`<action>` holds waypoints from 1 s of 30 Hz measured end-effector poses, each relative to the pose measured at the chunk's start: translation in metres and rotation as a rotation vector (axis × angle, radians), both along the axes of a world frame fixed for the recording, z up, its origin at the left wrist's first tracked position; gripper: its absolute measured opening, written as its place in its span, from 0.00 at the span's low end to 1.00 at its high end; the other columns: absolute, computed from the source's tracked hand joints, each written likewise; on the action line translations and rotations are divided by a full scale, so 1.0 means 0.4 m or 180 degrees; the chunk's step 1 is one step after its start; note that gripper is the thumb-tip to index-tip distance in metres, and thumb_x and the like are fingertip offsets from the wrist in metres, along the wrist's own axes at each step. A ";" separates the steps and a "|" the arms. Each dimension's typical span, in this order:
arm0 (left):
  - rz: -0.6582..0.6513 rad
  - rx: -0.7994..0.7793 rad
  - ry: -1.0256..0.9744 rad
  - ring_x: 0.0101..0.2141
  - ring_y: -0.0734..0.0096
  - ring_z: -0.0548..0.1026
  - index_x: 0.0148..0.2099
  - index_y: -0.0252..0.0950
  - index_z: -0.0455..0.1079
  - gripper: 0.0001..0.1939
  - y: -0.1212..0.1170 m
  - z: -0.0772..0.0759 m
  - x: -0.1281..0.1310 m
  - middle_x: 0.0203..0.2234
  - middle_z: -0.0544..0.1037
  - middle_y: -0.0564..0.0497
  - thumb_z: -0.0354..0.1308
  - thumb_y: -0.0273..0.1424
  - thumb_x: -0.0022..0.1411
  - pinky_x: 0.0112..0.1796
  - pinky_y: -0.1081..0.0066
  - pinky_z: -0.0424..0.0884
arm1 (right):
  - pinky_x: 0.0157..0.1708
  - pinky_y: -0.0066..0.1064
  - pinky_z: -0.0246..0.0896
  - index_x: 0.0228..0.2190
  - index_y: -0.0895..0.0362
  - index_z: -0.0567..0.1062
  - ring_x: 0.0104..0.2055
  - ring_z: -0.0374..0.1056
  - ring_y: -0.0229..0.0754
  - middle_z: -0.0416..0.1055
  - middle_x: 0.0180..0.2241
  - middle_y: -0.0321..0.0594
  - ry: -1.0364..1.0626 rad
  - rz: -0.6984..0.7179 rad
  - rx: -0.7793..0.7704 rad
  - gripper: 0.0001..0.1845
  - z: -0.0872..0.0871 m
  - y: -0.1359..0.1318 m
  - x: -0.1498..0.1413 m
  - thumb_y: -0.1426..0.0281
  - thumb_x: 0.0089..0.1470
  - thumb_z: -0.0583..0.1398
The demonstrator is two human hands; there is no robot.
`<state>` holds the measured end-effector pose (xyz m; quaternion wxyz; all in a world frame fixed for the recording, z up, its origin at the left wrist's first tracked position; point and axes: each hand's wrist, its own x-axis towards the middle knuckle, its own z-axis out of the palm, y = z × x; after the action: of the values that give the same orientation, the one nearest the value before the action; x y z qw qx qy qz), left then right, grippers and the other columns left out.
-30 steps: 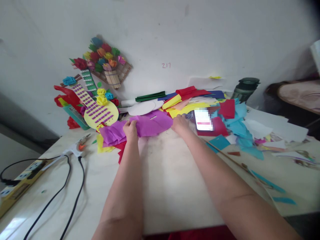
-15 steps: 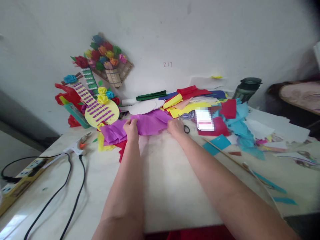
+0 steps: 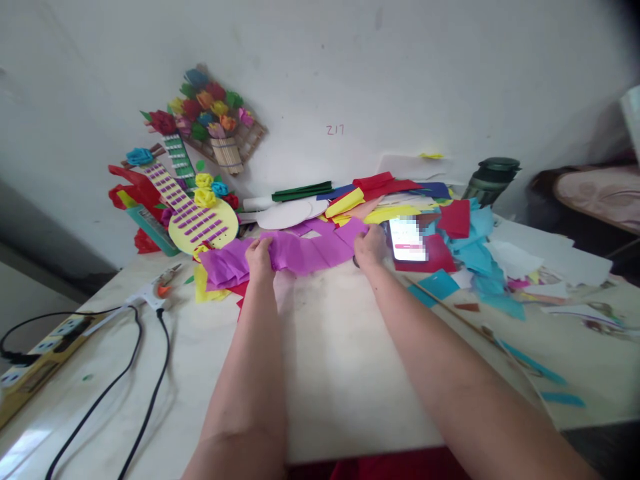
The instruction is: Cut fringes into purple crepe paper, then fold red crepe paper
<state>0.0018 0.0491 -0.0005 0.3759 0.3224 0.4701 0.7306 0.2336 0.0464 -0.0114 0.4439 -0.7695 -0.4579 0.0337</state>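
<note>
Both hands hold a creased purple strip, seemingly crepe paper.

Wall bears a red handwritten number, "217", the first digit Z-like. Phone screen lit, partly pixelated, its print illegible. Pale lettering on teal pack, too small to read.

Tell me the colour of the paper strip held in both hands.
The strip is purple, seen in the head view.
</note>
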 end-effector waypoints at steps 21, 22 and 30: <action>-0.0020 0.0044 0.0216 0.18 0.78 0.59 0.20 0.36 0.59 0.11 0.013 -0.018 -0.012 0.12 0.56 0.60 0.61 0.32 0.38 0.19 0.76 0.55 | 0.51 0.50 0.43 0.50 0.63 0.68 0.53 0.57 0.55 0.63 0.53 0.55 -0.2189 0.1665 -0.1397 0.24 -0.030 -0.025 -0.110 0.69 0.56 0.47; -0.0035 0.0046 0.0244 0.17 0.78 0.59 0.20 0.36 0.58 0.12 0.015 -0.021 -0.013 0.12 0.56 0.60 0.61 0.32 0.38 0.19 0.76 0.54 | 0.50 0.50 0.43 0.49 0.64 0.70 0.52 0.58 0.56 0.64 0.52 0.56 -0.2195 0.1576 -0.1453 0.23 -0.024 -0.027 -0.108 0.69 0.55 0.48; -0.0070 -0.0141 0.0436 0.16 0.78 0.60 0.21 0.35 0.62 0.11 0.013 -0.019 -0.023 0.12 0.59 0.58 0.61 0.33 0.38 0.17 0.76 0.55 | 0.48 0.40 0.48 0.43 0.63 0.73 0.49 0.59 0.52 0.67 0.46 0.55 -0.2096 0.1553 -0.0747 0.19 -0.026 -0.034 -0.096 0.68 0.54 0.51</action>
<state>-0.0073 0.0543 -0.0083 0.3580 0.3684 0.5072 0.6920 0.1951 0.0329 -0.0216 0.1624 -0.6535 -0.7370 -0.0578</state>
